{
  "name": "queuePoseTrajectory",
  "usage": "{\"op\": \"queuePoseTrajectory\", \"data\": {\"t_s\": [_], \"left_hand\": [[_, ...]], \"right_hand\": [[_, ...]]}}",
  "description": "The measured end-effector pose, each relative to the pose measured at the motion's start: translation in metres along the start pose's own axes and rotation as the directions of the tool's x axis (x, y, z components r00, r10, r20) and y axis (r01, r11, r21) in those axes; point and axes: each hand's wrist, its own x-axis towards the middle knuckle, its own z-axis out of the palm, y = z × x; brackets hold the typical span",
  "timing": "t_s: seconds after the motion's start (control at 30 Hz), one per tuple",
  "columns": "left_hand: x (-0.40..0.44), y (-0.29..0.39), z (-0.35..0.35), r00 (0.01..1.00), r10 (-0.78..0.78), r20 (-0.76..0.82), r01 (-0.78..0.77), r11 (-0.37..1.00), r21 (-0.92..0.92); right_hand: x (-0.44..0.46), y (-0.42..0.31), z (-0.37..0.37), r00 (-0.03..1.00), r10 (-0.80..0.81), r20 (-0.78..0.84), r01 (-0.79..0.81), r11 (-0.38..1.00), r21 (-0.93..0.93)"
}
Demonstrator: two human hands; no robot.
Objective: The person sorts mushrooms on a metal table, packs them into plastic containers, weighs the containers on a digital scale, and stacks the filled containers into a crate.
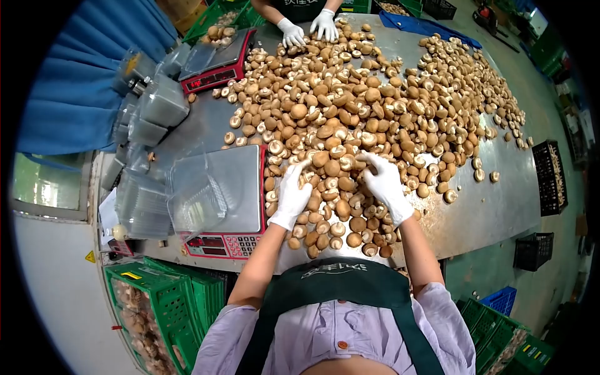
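Note:
A large heap of brown-capped mushrooms (369, 103) with pale stems spreads over the metal table. My left hand (293, 195), in a white glove, lies at the heap's near left side, fingers curved and apart against the mushrooms. Opposite it, my right hand (385, 186), also gloved, reaches into the heap with its fingers parted and pointing left. Loose mushrooms lie between the two hands and down to my apron (337, 284). Neither hand visibly grips one, though some fingertips are partly hidden among the caps. A clear plastic box (199, 203) sits on the scale (244, 178), left of my left hand.
Across the metal table (494, 215), a co-worker's gloved hands (309, 30) touch the heap beside a second red scale (209, 76). Stacked clear boxes (164, 103) line the left edge. Green crates (164, 294) stand below left; black crates (534, 251) are on the right floor.

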Motion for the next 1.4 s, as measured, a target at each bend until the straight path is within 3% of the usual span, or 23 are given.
{"op": "queuePoseTrajectory", "data": {"t_s": [0.03, 0.1, 0.17, 0.2, 0.23, 0.3, 0.37, 0.4, 0.43, 0.47, 0.5, 0.57, 0.6, 0.63, 0.77, 0.83, 0.87, 0.9, 1.0, 1.13, 1.3, 1.33, 1.4], "left_hand": [[0.008, -0.008, 0.006, 0.995, 0.082, -0.055, -0.076, 0.991, 0.112], [0.022, 0.021, 0.003, 0.994, -0.070, 0.080, 0.045, 0.959, 0.280], [0.032, 0.014, 0.018, 0.944, -0.126, 0.304, -0.025, 0.893, 0.449], [0.032, 0.031, 0.018, 0.913, -0.208, 0.352, 0.007, 0.868, 0.496], [0.030, 0.047, 0.015, 0.875, -0.286, 0.392, 0.031, 0.840, 0.542], [0.009, 0.035, 0.020, 0.922, -0.116, 0.370, -0.064, 0.895, 0.441], [-0.019, 0.027, 0.024, 0.934, 0.173, 0.313, -0.311, 0.827, 0.469], [-0.031, 0.028, 0.024, 0.933, 0.219, 0.286, -0.327, 0.848, 0.418], [-0.040, 0.030, 0.022, 0.932, 0.260, 0.253, -0.341, 0.866, 0.366], [-0.047, 0.031, 0.020, 0.935, 0.240, 0.261, -0.323, 0.881, 0.345], [-0.052, 0.032, 0.014, 0.936, 0.113, 0.335, -0.239, 0.900, 0.364], [-0.062, 0.024, 0.007, 0.965, -0.019, 0.263, -0.109, 0.878, 0.466], [-0.063, 0.026, 0.000, 0.947, -0.199, 0.252, 0.058, 0.879, 0.473], [-0.065, 0.024, -0.006, 0.932, -0.289, 0.219, 0.109, 0.800, 0.590], [-0.067, 0.012, -0.013, 0.949, -0.290, 0.123, 0.166, 0.794, 0.585], [-0.064, 0.015, -0.015, 0.965, -0.248, 0.088, 0.181, 0.870, 0.459], [-0.063, 0.014, -0.013, 0.986, -0.163, -0.022, 0.157, 0.894, 0.420], [-0.061, 0.012, -0.014, 0.987, -0.162, -0.022, 0.156, 0.895, 0.417], [-0.045, 0.013, -0.019, 0.969, 0.056, -0.241, 0.030, 0.940, 0.339], [-0.033, 0.010, -0.017, 0.978, 0.089, -0.189, -0.024, 0.946, 0.323], [-0.040, -0.004, 0.021, 0.989, 0.098, -0.110, -0.063, 0.957, 0.283], [-0.045, 0.002, 0.026, 0.997, 0.033, -0.065, -0.011, 0.952, 0.307], [-0.051, 0.011, 0.028, 0.989, 0.149, 0.014, -0.145, 0.932, 0.331]], "right_hand": [[0.013, 0.005, 0.010, 0.991, -0.119, -0.065, 0.116, 0.992, -0.051], [0.034, -0.010, 0.014, 0.992, -0.128, -0.011, 0.120, 0.953, -0.277], [0.048, -0.006, 0.022, 0.962, -0.074, 0.262, 0.180, 0.896, -0.406], [0.047, -0.008, 0.029, 0.962, -0.096, 0.254, 0.210, 0.856, -0.472], [0.047, -0.008, 0.021, 0.932, -0.014, 0.362, 0.199, 0.855, -0.479], [0.033, -0.006, 0.005, 0.906, -0.024, 0.423, 0.245, 0.844, -0.477], [0.011, 0.007, -0.005, 0.865, 0.042, 0.500, 0.251, 0.827, -0.503], [-0.005, 0.021, -0.004, 0.891, -0.131, 0.434, 0.369, 0.765, -0.528], [-0.017, 0.030, -0.004, 0.901, -0.204, 0.382, 0.395, 0.746, -0.535], [-0.025, 0.032, -0.006, 0.914, -0.166, 0.369, 0.355, 0.767, -0.535], [-0.030, 0.032, -0.008, 0.925, -0.130, 0.356, 0.315, 0.787, -0.531], [-0.038, 0.028, -0.015, 0.942, -0.036, 0.334, 0.227, 0.802, -0.553], [-0.041, 0.030, -0.017, 0.943, -0.002, 0.333, 0.204, 0.794, -0.573], [-0.043, 0.033, -0.019, 0.944, 0.001, 0.330, 0.200, 0.795, -0.573], [-0.044, 0.036, -0.030, 0.982, 0.018, 0.188, 0.080, 0.864, -0.498], [-0.041, 0.042, -0.035, 0.999, -0.031, 0.038, 0.046, 0.874, -0.483], [-0.037, 0.044, -0.040, 0.998, 0.063, 0.023, -0.042, 0.857, -0.514], [-0.031, 0.047, -0.046, 0.993, 0.119, 0.026, -0.086, 0.836, -0.542], [-0.023, 0.046, -0.058, 0.999, 0.035, -0.023, -0.042, 0.829, -0.557], [-0.009, 0.042, -0.046, 0.998, -0.063, -0.009, 0.053, 0.895, -0.443], [0.005, 0.012, 0.000, 0.983, 0.040, 0.178, 0.042, 0.900, -0.433], [0.003, 0.009, 0.011, 0.965, 0.032, 0.262, 0.083, 0.906, -0.416], [-0.008, 0.022, 0.040, 0.935, -0.049, 0.352, 0.174, 0.926, -0.334]]}}
